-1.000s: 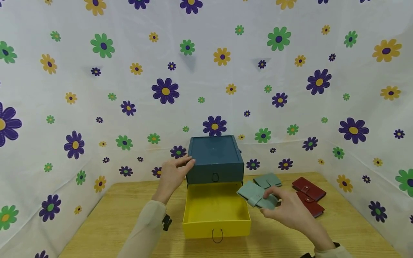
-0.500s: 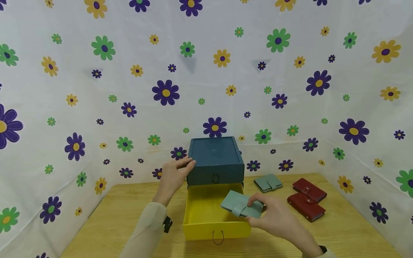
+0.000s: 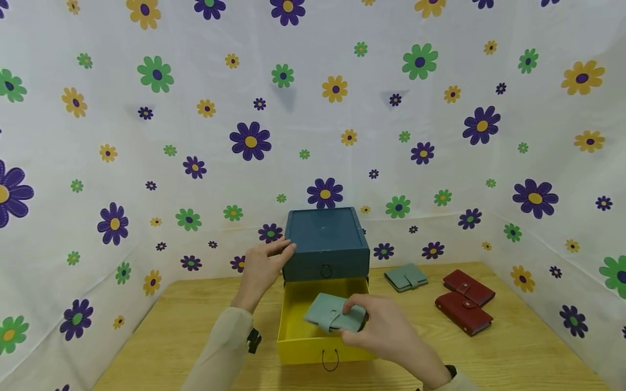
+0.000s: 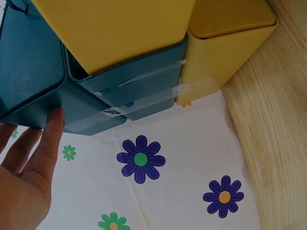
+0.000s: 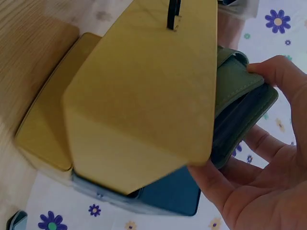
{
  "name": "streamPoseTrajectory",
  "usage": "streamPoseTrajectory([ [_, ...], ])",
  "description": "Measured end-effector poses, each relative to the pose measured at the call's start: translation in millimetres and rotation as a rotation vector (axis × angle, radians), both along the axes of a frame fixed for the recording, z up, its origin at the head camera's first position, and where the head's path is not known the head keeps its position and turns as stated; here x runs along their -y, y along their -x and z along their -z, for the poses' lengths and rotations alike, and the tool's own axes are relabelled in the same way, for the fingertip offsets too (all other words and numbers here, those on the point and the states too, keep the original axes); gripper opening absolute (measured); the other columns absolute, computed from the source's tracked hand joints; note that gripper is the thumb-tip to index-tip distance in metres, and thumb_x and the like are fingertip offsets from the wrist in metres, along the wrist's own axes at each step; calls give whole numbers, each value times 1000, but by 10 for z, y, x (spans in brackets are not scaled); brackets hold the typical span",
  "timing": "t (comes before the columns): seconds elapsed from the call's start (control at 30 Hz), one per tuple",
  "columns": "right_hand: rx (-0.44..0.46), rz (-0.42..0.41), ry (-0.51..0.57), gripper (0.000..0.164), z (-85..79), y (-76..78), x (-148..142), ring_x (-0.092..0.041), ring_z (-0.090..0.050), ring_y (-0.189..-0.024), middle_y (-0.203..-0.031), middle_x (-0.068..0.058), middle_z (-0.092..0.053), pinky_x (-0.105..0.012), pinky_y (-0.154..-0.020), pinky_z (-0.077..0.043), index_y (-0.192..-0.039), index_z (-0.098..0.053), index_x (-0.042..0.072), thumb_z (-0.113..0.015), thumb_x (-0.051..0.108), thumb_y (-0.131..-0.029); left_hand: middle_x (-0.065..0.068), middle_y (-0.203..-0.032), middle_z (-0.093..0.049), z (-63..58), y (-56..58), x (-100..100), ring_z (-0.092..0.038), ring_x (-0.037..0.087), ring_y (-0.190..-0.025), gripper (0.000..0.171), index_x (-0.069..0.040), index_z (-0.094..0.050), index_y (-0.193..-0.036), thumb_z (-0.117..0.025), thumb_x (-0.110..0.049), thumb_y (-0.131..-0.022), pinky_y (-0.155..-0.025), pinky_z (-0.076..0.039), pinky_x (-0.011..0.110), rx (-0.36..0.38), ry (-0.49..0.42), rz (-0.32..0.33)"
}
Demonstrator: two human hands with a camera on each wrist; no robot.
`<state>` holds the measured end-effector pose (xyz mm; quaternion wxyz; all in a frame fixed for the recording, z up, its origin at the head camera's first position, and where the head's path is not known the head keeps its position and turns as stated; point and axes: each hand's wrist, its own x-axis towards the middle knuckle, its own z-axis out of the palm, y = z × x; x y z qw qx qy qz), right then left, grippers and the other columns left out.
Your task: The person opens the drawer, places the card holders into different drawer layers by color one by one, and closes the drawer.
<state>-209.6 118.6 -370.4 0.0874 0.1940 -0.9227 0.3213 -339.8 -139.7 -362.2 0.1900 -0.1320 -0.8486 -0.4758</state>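
Note:
In the head view my right hand (image 3: 391,331) pinches a pale green snap-strap wallet (image 3: 325,312) between thumb and fingers, over the pulled-out yellow drawer (image 3: 300,352). The right wrist view shows the wallet (image 5: 235,86) edge-on at the drawer's rim, its inner layers visible, one finger close to the rim. Above the drawer sits a blue drawer (image 3: 305,266), pushed in, with a ring handle. My left hand (image 3: 261,271) touches the left side of that blue unit, fingers mostly straight; in the left wrist view the fingertips (image 4: 56,115) rest against its side.
Right of the drawers another pale green wallet (image 3: 406,277) lies on the wooden table (image 3: 195,336). Two dark red wallets (image 3: 469,285) overlap farther right. Below the pulled-out drawer is another yellow one (image 4: 235,19). Flower-printed cloth (image 3: 220,190) surrounds the table.
My right hand has carried the green wallet leftward, from beside the yellow drawer to over its inside. The left hand stays at the blue unit.

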Motion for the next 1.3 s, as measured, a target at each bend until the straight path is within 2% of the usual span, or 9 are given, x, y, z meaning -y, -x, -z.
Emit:
streamPoseTrajectory([
  [0.2, -55, -23, -41, 19, -21, 33, 263, -12, -57, -85, -107, 3, -70, -26, -68, -47, -90, -71, 24, -76, 36, -76, 5, -135, -62, 1, -14, 13, -67, 26, -112, 47, -19, -69, -126, -65, -49, -91, -88, -58, 39, -8, -13, 6],
  [0.37, -81, 3, -118, 21, 16, 125, 406, -19, -59, -89, -109, -2, -70, -31, -71, -52, -87, -76, 20, -76, 39, -76, 4, -134, -63, 8, -20, -5, -68, 23, -110, 44, -20, -70, -125, -65, -48, -91, -86, -59, 37, -11, -6, 4],
  [0.53, -96, 23, -166, 29, 69, 211, 492, -16, -56, -84, -102, -2, -68, -26, -67, -48, -89, -77, 16, -77, 43, -77, 5, -133, -64, 35, -20, -21, -69, 22, -108, 42, -20, -70, -123, -65, -46, -92, -84, -59, 35, -23, -3, -2],
  [0.73, -65, 41, -179, 46, 49, 257, 608, -12, -48, -72, -88, 2, -57, -23, -62, -43, -91, -74, 15, -74, 59, -77, 4, -134, -63, 27, -14, -13, -68, 23, -111, 44, -20, -69, -125, -64, -49, -92, -87, -58, 38, -34, -2, -10],
  [0.97, -99, 81, -204, 57, 37, 344, 738, -15, -55, -71, -95, -5, -62, -27, -63, -52, -93, -74, 13, -70, 67, -76, 4, -136, -62, 11, -16, -11, -67, 24, -112, 44, -20, -69, -126, -64, -48, -92, -87, -58, 38, -32, 5, -2],
  [1.1, -97, 88, -208, 58, 27, 387, 792, -20, -61, -79, -106, -11, -66, -31, -67, -56, -96, -74, 13, -69, 67, -77, 5, -135, -62, 8, -15, -9, -67, 25, -113, 42, -20, -69, -125, -64, -46, -93, -87, -58, 38, -39, 8, -5],
  [1.23, -97, 50, -186, 49, 40, 397, 821, -15, -58, -69, -98, -7, -65, -26, -61, -53, -96, -74, 12, -73, 58, -80, 6, -135, -62, 14, -21, -8, -67, 25, -113, 40, -20, -70, -124, -65, -44, -93, -86, -59, 38, -41, -8, -1],
  [1.3, -98, 27, -171, 42, 50, 394, 822, -11, -52, -62, -90, -4, -61, -23, -56, -48, -96, -74, 11, -75, 50, -81, 6, -135, -62, 25, -21, -7, -67, 25, -113, 41, -20, -70, -124, -65, -45, -92, -86, -59, 37, -41, -9, 1],
])
